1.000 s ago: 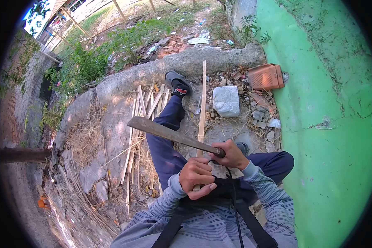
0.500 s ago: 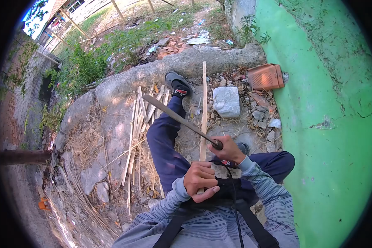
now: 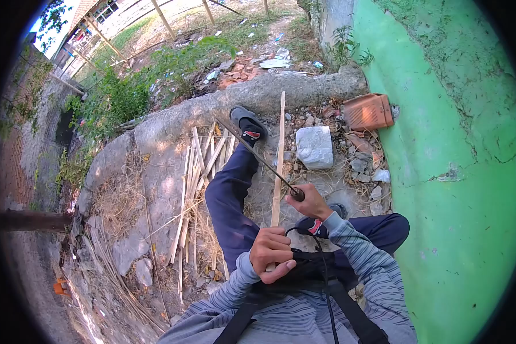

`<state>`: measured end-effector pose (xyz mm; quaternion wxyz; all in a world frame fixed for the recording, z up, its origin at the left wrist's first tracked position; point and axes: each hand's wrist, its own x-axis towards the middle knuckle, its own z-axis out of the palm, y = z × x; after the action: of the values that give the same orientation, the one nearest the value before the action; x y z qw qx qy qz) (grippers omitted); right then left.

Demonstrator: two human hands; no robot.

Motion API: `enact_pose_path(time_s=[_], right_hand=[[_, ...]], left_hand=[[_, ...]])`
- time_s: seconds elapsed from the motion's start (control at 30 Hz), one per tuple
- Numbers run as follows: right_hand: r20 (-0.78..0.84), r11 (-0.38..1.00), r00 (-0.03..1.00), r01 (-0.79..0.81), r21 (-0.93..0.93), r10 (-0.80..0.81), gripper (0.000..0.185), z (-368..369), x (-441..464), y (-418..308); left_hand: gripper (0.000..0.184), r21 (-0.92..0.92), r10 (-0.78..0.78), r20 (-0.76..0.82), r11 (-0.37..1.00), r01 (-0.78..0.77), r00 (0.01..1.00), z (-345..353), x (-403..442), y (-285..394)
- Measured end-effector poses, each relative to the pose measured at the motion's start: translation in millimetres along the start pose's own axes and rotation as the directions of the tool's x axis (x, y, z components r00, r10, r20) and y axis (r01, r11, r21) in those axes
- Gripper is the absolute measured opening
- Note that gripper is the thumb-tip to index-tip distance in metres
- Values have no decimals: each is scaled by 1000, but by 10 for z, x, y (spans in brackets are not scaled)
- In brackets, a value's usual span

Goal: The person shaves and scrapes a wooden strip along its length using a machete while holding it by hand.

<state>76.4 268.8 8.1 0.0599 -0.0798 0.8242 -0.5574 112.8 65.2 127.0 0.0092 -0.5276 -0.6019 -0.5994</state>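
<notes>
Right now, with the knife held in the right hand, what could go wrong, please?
The knife might slide along the strip and cut the left hand, which grips it without a glove. The blade also points toward the side of the left leg, so a missed stroke could perhaps hit it.

The green wall point(image 3: 453, 241) to our right is cracked, its surface rough and patchy higher up. A low, curving concrete ledge point(image 3: 286, 89) borders the dusty grey ground point(image 3: 166, 166). Past it I see leafy bushes point(image 3: 117, 94) and wooden posts point(image 3: 164, 20), with daylight dappling the ledge.
</notes>
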Motion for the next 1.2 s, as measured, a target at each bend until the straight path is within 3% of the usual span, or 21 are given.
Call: enact_pose_path(time_s=[0.07,0.3,0.4,0.5,0.6,0.73,0.8,0.97,1.07,1.13,1.2], right_hand=[[-34,1000,999,15,6,-14,28,-1,17,46],[83,998,994,70,7,-71,28,39,-57,-166],[-36,998,999,-24,52,26,32,128,148,263],[-103,999,994,-15,45,19,32,153,241,325],[-4,996,1000,-20,84,21,32,176,102,148],[0,998,999,53,34,-53,32,185,93,72],[-35,996,998,-40,81,43,31,242,229,307],[-113,1000,993,27,-5,-27,30,264,346,379],[-115,998,993,23,-56,-29,28,228,161,39],[-29,1000,1000,0,-4,0,26,212,-42,-175],[-8,999,999,36,-6,-36,26,183,-213,-383]], left_hand=[[31,7,0,-10,1000,0,1000,0,9,16],[32,26,22,-43,999,-21,999,-69,42,12],[32,17,9,-43,1000,-8,999,-90,38,32],[32,21,8,-69,1000,-7,998,-45,-4,30],[33,12,8,-107,1000,-7,994,-114,-10,35],[33,7,13,-131,1000,-12,991,-139,-29,21],[34,0,0,-123,1000,0,992,-152,-44,40],[36,-4,-11,-188,1000,11,982,-162,-126,54],[39,6,-13,-270,1000,15,963,-174,-118,85],[48,25,44,-361,999,-38,931,-184,-79,145],[41,-33,47,-384,997,-64,922,-242,-12,422]])
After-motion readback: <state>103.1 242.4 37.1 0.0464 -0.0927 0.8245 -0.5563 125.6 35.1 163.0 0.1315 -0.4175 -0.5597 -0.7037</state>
